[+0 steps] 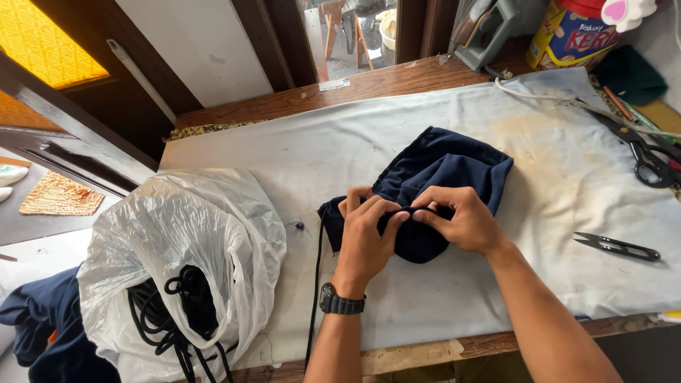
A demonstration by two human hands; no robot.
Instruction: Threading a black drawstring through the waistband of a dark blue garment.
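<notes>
1. Pinching the bunched edge of a dark navy fabric garment (440, 177) at mid-table: left hand (365, 237) and right hand (461, 220), both closed on the cloth, fingertips meeting.
2. Trailing off the white padded table cover (397, 298): thin black cord (315, 284).
3. Advisable: short grips, cloth kept flat, cord untwisted.
4. Nearby: translucent plastic bag of black cords (181, 284); small metal thread snips (617, 246).

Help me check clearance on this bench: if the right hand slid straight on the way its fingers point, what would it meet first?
Probably the left hand: the right hand points leftward across the navy garment, fingertips nearly touching it.
</notes>
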